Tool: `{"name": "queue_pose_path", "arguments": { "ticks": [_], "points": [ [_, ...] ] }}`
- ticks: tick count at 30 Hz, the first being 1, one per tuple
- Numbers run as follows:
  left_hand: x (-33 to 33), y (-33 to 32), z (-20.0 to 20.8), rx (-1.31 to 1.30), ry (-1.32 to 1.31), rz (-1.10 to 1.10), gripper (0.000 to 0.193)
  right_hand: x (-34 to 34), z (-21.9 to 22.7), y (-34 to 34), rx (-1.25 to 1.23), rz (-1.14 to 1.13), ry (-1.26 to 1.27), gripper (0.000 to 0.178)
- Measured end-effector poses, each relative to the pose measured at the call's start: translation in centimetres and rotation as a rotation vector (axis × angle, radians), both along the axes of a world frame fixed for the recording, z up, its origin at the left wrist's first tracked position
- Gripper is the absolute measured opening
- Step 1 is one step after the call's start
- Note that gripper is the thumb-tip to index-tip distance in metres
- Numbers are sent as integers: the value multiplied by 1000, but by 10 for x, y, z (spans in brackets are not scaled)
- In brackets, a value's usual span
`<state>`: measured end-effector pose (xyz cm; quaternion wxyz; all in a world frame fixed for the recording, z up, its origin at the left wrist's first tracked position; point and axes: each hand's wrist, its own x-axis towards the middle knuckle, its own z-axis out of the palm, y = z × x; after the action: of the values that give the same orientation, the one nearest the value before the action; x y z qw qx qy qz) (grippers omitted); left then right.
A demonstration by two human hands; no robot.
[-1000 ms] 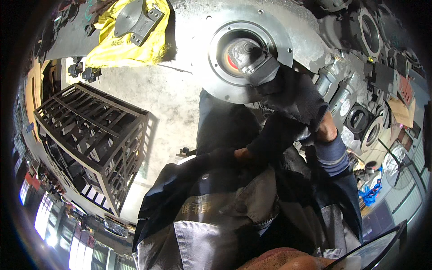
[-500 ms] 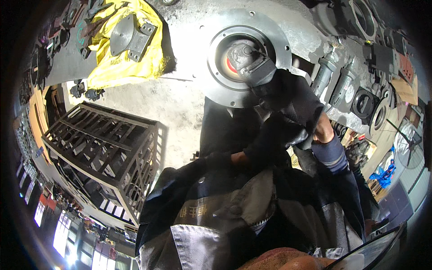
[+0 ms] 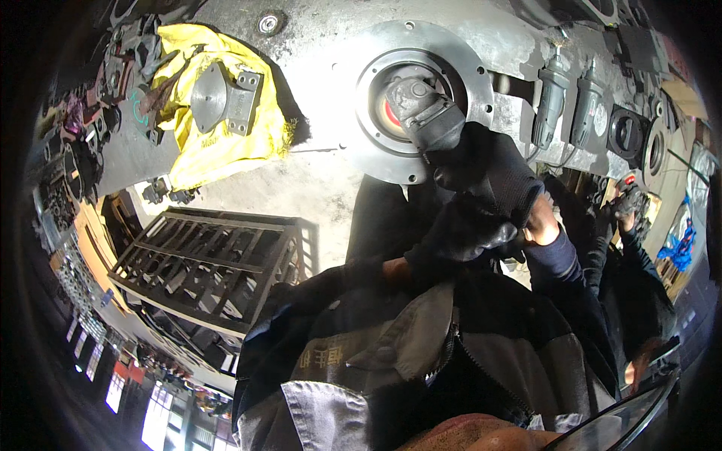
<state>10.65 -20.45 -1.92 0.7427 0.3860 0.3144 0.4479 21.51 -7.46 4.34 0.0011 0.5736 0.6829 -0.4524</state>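
Observation:
A grey angle grinder (image 3: 430,116) sits with its head over the bore of a large round metal flange (image 3: 472,83). Part of a red disc shows below the grinder's head, inside the bore. My right hand (image 3: 496,169), in a black glove, is wrapped round the grinder's body just behind the head. Just below it, my left hand (image 3: 468,225), also black-gloved, is closed at the rear of the tool. The hands cover most of the grinder's body, so its back end is hidden. Bolt holes dot the flange's rim.
Left of the flange, a yellow sack (image 3: 263,146) lies under a machined metal bracket (image 3: 210,98). Two more power tools (image 3: 553,98) rest at right, near a square black part (image 3: 626,131). A slatted metal crate (image 3: 203,263) stands lower left. At right, another person's gloved hand (image 3: 630,201) shows.
The view has shifted, so the bench and crate appear moved. Another person's arm and hand now show at right. Both my hands keep their hold on the grinder, its head still over the bore.

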Motion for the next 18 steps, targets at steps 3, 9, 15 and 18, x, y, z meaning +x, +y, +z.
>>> {"name": "queue_pose_path", "arguments": {
  "ticks": [3, 9, 15, 18],
  "points": [
    [-13, -21, -3, -99, 152, -171, 24, -4, 3, -12, -76, -127, 21, 47],
    [-67, 5, -5, -89, 193, -553, 39, -13, -17, -23, 209, -20, 106, 52],
    [-73, -3, -15, 109, 491, -382, 40, -21, -22, -38, 185, -213, 112, 53],
    [-79, -10, -34, -129, 406, -490, 51, -25, -16, -33, 122, -309, 144, 55]
  ]
}}
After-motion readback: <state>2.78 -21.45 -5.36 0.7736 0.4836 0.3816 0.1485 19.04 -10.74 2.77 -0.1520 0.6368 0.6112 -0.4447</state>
